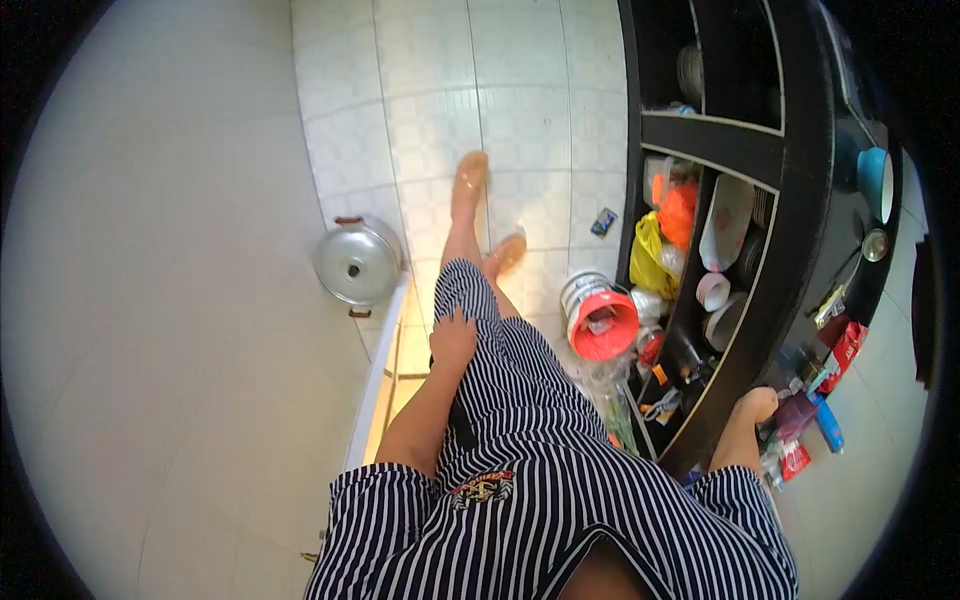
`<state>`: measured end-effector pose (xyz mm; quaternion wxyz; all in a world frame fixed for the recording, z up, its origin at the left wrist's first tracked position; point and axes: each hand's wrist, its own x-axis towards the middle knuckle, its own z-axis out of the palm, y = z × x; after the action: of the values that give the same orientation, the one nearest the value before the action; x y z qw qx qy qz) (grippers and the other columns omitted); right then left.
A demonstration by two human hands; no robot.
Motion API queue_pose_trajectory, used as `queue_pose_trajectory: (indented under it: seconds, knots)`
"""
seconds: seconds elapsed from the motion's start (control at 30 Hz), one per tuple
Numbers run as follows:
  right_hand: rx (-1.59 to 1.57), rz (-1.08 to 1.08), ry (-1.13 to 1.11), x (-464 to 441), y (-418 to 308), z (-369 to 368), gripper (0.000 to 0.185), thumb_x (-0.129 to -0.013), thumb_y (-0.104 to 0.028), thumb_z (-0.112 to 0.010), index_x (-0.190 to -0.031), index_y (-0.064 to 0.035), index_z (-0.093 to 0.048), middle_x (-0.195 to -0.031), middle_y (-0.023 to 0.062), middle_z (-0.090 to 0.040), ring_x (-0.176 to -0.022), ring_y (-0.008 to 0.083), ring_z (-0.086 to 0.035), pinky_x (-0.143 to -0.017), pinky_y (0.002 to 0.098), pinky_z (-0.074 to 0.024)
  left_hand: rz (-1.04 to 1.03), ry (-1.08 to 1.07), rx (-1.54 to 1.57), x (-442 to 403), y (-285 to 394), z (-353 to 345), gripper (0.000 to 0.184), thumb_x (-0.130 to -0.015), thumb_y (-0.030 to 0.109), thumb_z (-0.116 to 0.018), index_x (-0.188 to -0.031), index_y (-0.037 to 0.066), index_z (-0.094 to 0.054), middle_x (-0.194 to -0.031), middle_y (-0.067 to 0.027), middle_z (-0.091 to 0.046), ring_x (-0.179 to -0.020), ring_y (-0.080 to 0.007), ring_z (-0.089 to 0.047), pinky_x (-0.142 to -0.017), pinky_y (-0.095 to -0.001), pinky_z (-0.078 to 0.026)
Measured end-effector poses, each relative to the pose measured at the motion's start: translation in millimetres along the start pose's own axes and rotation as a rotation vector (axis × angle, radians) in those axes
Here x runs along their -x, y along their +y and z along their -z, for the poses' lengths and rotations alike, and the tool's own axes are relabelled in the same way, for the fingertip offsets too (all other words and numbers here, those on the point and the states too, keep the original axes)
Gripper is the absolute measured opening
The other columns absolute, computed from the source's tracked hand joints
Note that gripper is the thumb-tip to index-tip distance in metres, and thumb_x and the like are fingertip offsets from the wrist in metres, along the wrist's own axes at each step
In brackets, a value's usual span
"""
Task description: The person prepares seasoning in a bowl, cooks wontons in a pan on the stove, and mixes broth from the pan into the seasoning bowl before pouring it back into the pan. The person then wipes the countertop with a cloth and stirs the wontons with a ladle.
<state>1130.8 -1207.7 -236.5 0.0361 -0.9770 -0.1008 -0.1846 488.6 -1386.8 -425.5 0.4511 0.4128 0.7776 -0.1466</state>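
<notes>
My left hand (453, 341) lies on the thigh of my striped shorts (470, 290), fingers pointing down the leg, with nothing visible in it. At the counter edge, my right hand (758, 403) is beside a cluster of packets; its fingers are mostly hidden. Close to it are a maroon packet (795, 415), a blue packet (828, 425) and a red packet (795, 461). Farther along the black counter (815, 260) are a larger red packet (848, 350), a small round metal item (875, 245) and a blue bowl (875, 185).
A lidded metal pot (375, 275) stands on the tiled floor (430, 120) by the left wall. Right of my legs is a red-rimmed bucket (603, 340), with a small dark packet (603, 222) beyond it. Open shelves (710, 130) hold bowls, dishes and bags.
</notes>
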Motion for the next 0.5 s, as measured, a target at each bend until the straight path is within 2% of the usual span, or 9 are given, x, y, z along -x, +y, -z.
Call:
queue_pose_trajectory:
  seconds: [0.03,0.1,0.17,0.3,0.43,0.5]
  knots:
    - [-0.021,0.010,0.011,2,2,-3,0.042,-0.091,-0.034,-0.046,-0.112,-0.0103,-0.073,-0.115,0.0193,-0.070,-0.105,0.0401,-0.065,-0.094,0.0482,-0.0485,0.001,-0.078,0.041,-6,1,17,0.046,-0.097,0.034,-0.051,-0.133,0.005,-0.059,-0.108,-0.0257,-0.066,-0.099,-0.0401,-0.063,-0.085,-0.0502,-0.052]
    - [0.012,0.074,-0.006,16,2,2,0.041,-0.091,-0.032,-0.047,-0.116,-0.0103,-0.072,-0.117,0.0196,-0.069,-0.108,0.0398,-0.063,-0.095,0.0477,-0.0478,-0.013,-0.114,0.130,-10,-3,48,0.042,-0.094,0.031,-0.049,-0.122,0.003,-0.064,-0.109,-0.0246,-0.067,-0.100,-0.0409,-0.065,-0.089,-0.0498,-0.051]
    - [-0.098,0.088,-0.013,34,-5,12,0.041,-0.090,-0.031,-0.048,-0.117,-0.0089,-0.071,-0.119,0.0202,-0.068,-0.110,0.0397,-0.062,-0.095,0.0477,-0.0474,-0.038,-0.136,0.152,-17,-5,78,0.039,-0.092,0.027,-0.048,-0.115,0.002,-0.067,-0.111,-0.0249,-0.067,-0.101,-0.0412,-0.065,-0.092,-0.0490,-0.050]
    - [-0.065,0.050,-0.024,72,-26,40,0.039,-0.092,-0.028,-0.048,-0.120,-0.0100,-0.069,-0.126,0.0166,-0.064,-0.116,0.0365,-0.057,-0.099,0.0467,-0.0449,-0.048,-0.099,0.136,-43,-14,122,0.040,-0.092,0.027,-0.048,-0.118,0.003,-0.067,-0.113,-0.0247,-0.067,-0.107,-0.0410,-0.063,-0.095,-0.0477,-0.049]
    - [-0.162,0.032,0.031,83,-22,45,0.038,-0.090,-0.027,-0.050,-0.116,-0.0072,-0.070,-0.121,0.0175,-0.066,-0.113,0.0372,-0.058,-0.100,0.0459,-0.0444,-0.135,-0.031,0.166,-50,27,199,0.040,-0.092,0.028,-0.049,-0.118,0.003,-0.067,-0.116,-0.0243,-0.066,-0.110,-0.0399,-0.063,-0.098,-0.0450,-0.049]
    - [-0.174,0.109,0.053,82,-16,50,0.037,-0.090,-0.025,-0.050,-0.117,-0.0066,-0.068,-0.122,0.0169,-0.065,-0.114,0.0365,-0.057,-0.100,0.0457,-0.0434,-0.149,0.033,0.170,-52,49,227,0.039,-0.092,0.028,-0.051,-0.117,0.004,-0.068,-0.116,-0.0245,-0.066,-0.110,-0.0386,-0.063,-0.097,-0.0439,-0.049]
